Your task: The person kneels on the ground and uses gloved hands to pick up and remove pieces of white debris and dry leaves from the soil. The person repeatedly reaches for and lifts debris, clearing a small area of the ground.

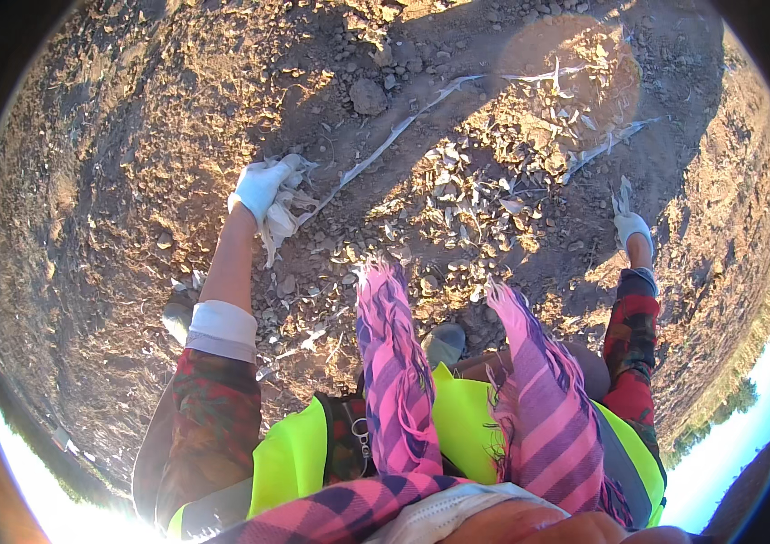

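Observation:
My left hand (pixel 260 187), in a white glove, is closed on a bunch of crumpled whitish plastic film (pixel 281 219) just above the soil. From that bunch a long thin strip of film (pixel 395 134) runs up and right across the ground. My right hand (pixel 631 228), also white-gloved, is low over the soil at the right, its fingers closed on a short piece of pale film (pixel 622 195). Above it another torn strip of film (pixel 609 145) lies on the ground, apart from the hand.
Dry leaves (pixel 453 183) and clods, one of them a large clod (pixel 368 96), cover the soil between and beyond my hands. The fringed ends of a pink checked scarf (pixel 395 367) hang before me. My shoe (pixel 444 343) stands on the ground below the leaves.

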The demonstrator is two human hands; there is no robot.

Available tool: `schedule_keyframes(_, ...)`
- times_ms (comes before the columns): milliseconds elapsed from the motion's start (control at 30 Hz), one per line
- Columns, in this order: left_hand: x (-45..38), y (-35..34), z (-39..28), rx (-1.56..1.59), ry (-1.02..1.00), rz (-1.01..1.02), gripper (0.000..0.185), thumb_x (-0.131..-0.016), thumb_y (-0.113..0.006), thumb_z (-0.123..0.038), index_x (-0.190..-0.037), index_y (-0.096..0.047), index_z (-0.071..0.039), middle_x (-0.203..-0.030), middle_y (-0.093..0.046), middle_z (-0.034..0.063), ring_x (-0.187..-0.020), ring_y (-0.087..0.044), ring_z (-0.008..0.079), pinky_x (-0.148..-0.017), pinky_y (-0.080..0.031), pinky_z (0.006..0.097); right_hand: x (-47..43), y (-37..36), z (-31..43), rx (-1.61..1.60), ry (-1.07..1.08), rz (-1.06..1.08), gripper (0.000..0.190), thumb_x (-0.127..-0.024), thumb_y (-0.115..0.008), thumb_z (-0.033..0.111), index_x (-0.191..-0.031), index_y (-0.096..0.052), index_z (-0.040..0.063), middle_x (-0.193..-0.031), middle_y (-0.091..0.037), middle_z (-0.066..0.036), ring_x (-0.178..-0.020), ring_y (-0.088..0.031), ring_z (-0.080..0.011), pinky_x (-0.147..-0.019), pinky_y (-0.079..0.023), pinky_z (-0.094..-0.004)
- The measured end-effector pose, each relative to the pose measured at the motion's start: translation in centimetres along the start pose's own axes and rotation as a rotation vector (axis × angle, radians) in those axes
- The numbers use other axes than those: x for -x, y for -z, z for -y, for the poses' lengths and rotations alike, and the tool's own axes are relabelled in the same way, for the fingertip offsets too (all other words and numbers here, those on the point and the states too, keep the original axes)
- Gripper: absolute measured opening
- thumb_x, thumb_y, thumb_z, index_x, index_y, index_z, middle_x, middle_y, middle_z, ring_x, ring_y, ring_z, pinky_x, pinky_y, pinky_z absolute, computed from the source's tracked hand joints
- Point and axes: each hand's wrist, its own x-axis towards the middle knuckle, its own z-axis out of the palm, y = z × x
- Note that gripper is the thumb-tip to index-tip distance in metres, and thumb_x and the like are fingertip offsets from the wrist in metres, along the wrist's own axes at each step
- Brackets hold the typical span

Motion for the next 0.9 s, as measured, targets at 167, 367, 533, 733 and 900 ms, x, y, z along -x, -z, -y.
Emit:
schedule_keyframes(167,-0.4,0.0,0.3,-0.014,-0.020,-0.003,0.034,-0.080,-0.068,-0.038,-0.090,-0.067,-0.005,-0.080,-0.065,0.0027,-0.066,-0.056,0.0106,-0.062,-0.045,0.0266,4.0,-0.7,3.6,-0.442,0.217,-0.164,0.029,-0.087,-0.059,0.032,-0.087,-0.059,0.003,-0.068,-0.061,-0.005,-0.055,-0.055,-0.0120,-0.054,-0.044,-0.0282)
schedule_keyframes(367,-1.2,1.2,1.5,-0.022,-0.026,-0.001,0.038,-0.083,-0.067,-0.037,-0.104,-0.066,-0.005,-0.085,-0.066,0.0025,-0.069,-0.057,0.0082,-0.062,-0.045,0.0227,4.1,-1.0,16.1,-0.181,0.735,-0.434,0.023,-0.088,-0.052,0.029,-0.098,-0.059,0.010,-0.090,-0.064,-0.017,-0.085,-0.061,-0.0359,-0.074,-0.046,-0.0433)
schedule_keyframes(533,-0.1,-0.1,-0.2,-0.066,-0.013,-0.010,0.040,-0.082,-0.067,-0.038,-0.103,-0.066,-0.004,-0.085,-0.066,0.0032,-0.069,-0.058,0.0090,-0.063,-0.046,0.0238,3.2,0.8,25.2,0.055,0.781,-0.294,0.040,-0.092,-0.042,0.020,-0.131,-0.044,0.023,-0.122,-0.056,-0.015,-0.106,-0.056,-0.0350,-0.088,-0.045,-0.0420)
schedule_keyframes(733,0.3,-1.0,-0.6,-0.037,-0.030,-0.041,0.036,-0.079,-0.070,-0.036,-0.094,-0.066,-0.003,-0.078,-0.065,0.0024,-0.061,-0.055,0.0091,-0.054,-0.044,0.0242,-5.0,0.1,28.1,0.543,0.987,-0.283,0.042,-0.093,-0.038,0.024,-0.136,-0.039,0.023,-0.130,-0.052,-0.011,-0.113,-0.054,-0.0326,-0.097,-0.042,-0.0454)
schedule_keyframes(900,0.0,-0.1,-0.1,-0.025,-0.002,-0.018,0.040,-0.079,-0.070,-0.038,-0.098,-0.065,-0.002,-0.082,-0.065,0.0034,-0.067,-0.057,0.0104,-0.061,-0.046,0.0246,2.2,2.1,30.2,0.613,0.832,-0.165,0.035,-0.090,-0.043,0.024,-0.117,-0.058,0.007,-0.121,-0.058,-0.015,-0.106,-0.058,-0.0334,-0.090,-0.047,-0.0436)
